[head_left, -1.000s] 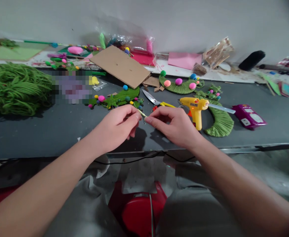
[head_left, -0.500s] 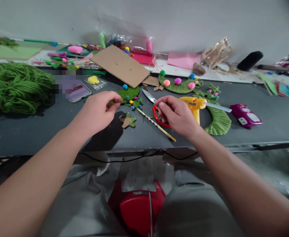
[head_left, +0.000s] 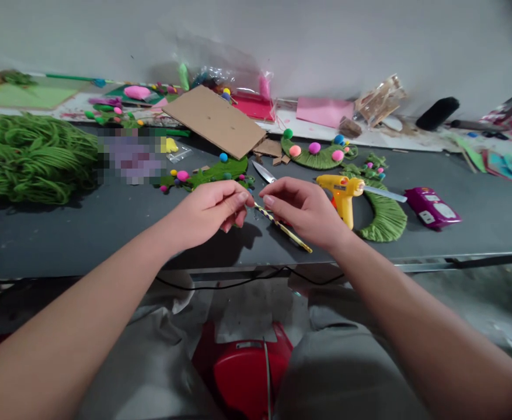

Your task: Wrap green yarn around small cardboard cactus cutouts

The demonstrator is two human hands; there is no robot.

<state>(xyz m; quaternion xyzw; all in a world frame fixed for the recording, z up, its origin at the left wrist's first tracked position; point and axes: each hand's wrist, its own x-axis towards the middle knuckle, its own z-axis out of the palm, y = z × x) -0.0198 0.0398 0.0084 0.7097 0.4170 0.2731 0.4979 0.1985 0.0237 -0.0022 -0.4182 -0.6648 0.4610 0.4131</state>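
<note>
My left hand (head_left: 214, 211) is over the middle of the table, thumb pressed to curled fingers. Whatever is in that pinch is too small or hidden to make out. Close to its right, my right hand (head_left: 310, 211) has thumb and forefinger drawn together, and I cannot make out anything between them. Under the hands a yellow stick with a dark spiral (head_left: 287, 231) lies slanted on the table. Scissors (head_left: 263, 171) show only their blades behind my right hand. Behind my left hand lies a green yarn-wrapped piece (head_left: 233, 168) with pompoms. The green star is hidden now.
A yellow glue gun (head_left: 347, 195) stands by a green yarn wreath (head_left: 389, 219), near a purple packet (head_left: 433, 208). Green yarn (head_left: 32, 157) heaps at left. Cardboard (head_left: 216, 121) and a pompom-trimmed green arc (head_left: 321, 156) lie behind. A black cable (head_left: 220, 286) hangs below the table edge.
My left hand has moved right and slightly down, over the star, close to my right hand. My right hand has shifted slightly. More of the pompom piece shows at left.
</note>
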